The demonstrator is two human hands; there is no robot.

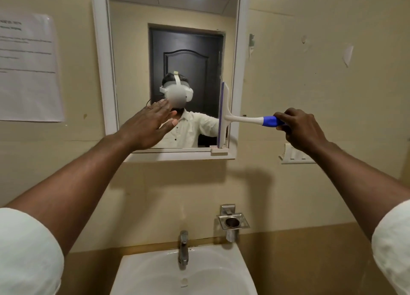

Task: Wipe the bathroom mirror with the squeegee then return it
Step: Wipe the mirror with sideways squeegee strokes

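Right hand (298,128) is wrapped around the blue grip of the squeegee (224,117), handle level, blade standing upright against the right edge of the mirror (133,50), bottom end down near the lower frame. Left hand (150,122) is up in front of the glass, fingers spread flat, holding nothing. Sink (144,272) and tap (183,248) sit below.

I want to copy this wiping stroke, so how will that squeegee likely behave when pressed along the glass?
The squeegee looks like light plastic: the right hand holds it out by the blue grip alone. Its thin curved neck may flex a little under pressure. The long blade, standing upright at the mirror right edge, could tilt off the glass if pressed unevenly.
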